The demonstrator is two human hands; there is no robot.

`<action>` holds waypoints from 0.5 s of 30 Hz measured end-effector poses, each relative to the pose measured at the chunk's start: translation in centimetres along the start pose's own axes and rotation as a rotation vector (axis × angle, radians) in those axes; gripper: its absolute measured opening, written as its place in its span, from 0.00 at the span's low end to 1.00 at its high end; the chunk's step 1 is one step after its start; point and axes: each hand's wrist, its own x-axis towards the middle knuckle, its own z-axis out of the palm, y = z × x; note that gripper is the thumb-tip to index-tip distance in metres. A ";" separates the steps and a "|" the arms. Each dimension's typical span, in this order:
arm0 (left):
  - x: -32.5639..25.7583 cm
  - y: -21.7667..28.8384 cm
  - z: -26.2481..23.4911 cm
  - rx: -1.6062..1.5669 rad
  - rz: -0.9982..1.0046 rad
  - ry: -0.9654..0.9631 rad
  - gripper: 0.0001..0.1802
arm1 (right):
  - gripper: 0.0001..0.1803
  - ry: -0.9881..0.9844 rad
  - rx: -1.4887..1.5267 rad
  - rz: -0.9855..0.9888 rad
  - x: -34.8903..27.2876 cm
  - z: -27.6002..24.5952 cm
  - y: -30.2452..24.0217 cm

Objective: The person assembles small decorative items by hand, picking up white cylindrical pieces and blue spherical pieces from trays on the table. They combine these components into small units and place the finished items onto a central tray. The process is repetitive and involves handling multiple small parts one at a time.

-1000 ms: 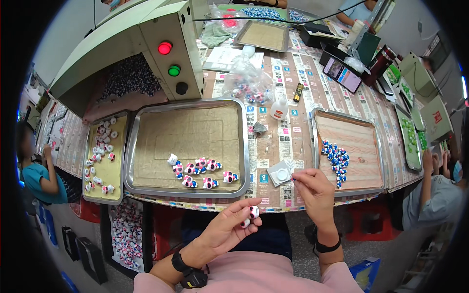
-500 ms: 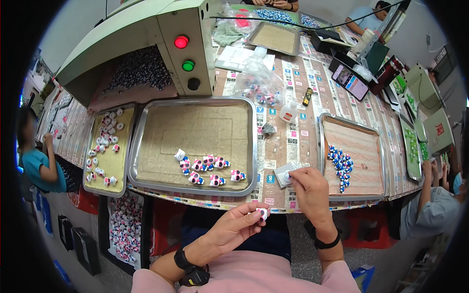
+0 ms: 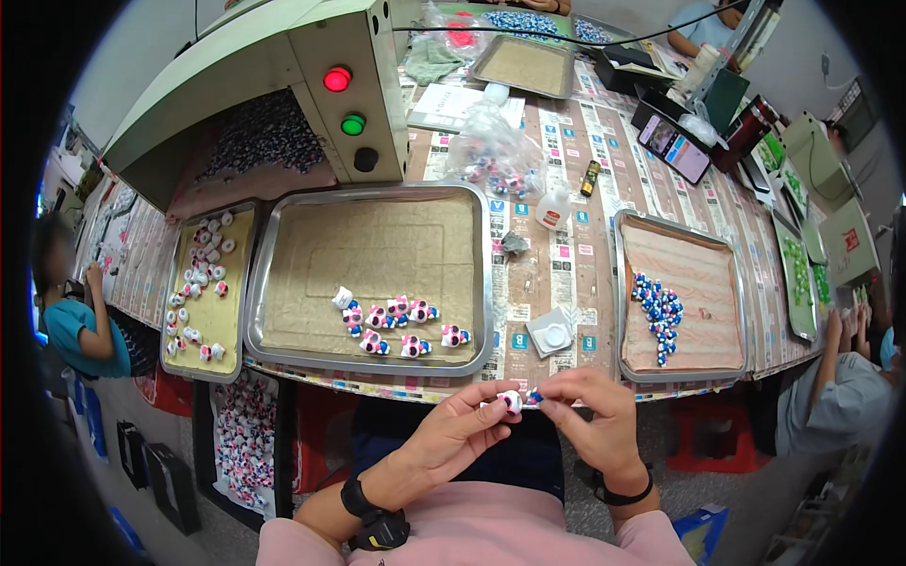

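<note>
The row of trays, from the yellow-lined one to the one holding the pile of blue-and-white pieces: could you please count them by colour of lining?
Yellow-lined tray: 1
Tan-lined tray, nearest to the left hand: 1
Pale orange-lined tray, nearest to the right hand: 1
Total: 3

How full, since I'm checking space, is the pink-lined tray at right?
Partly full: the tray holds blue-and-white figurine pieces toward its left; pink lining shows beyond.
</note>
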 end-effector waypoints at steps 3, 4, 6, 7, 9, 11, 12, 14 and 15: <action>0.0 0.0 -0.1 -0.003 -0.002 0.009 0.19 | 0.11 -0.020 0.037 -0.006 -0.5 0.4 0.1; 0.0 -0.1 -0.1 -0.001 -0.004 0.009 0.19 | 0.11 -0.025 0.049 0.004 -0.5 0.5 0.3; -0.1 -0.1 -0.2 0.003 -0.007 0.010 0.19 | 0.12 -0.036 0.060 0.013 -0.5 0.7 0.4; -0.1 -0.1 -0.2 0.007 -0.008 0.018 0.18 | 0.12 -0.041 0.059 0.013 -0.5 0.7 0.4; -0.1 -0.1 -0.2 0.015 -0.011 0.033 0.18 | 0.12 -0.048 0.058 0.010 -0.5 0.7 0.5; -0.2 -0.2 -0.5 0.008 -0.008 0.028 0.18 | 0.12 -0.054 0.061 0.003 -0.5 0.7 0.6; -0.2 -0.2 -0.7 0.004 -0.007 0.025 0.17 | 0.12 -0.056 0.060 -0.002 -0.5 0.7 0.7; -0.2 -0.5 -0.9 0.001 -0.013 0.004 0.17 | 0.12 -0.055 0.056 -0.011 -0.6 0.6 0.8; -0.1 -0.5 -1.0 -0.001 -0.016 -0.007 0.16 | 0.11 -0.056 0.068 -0.003 -0.7 0.6 0.8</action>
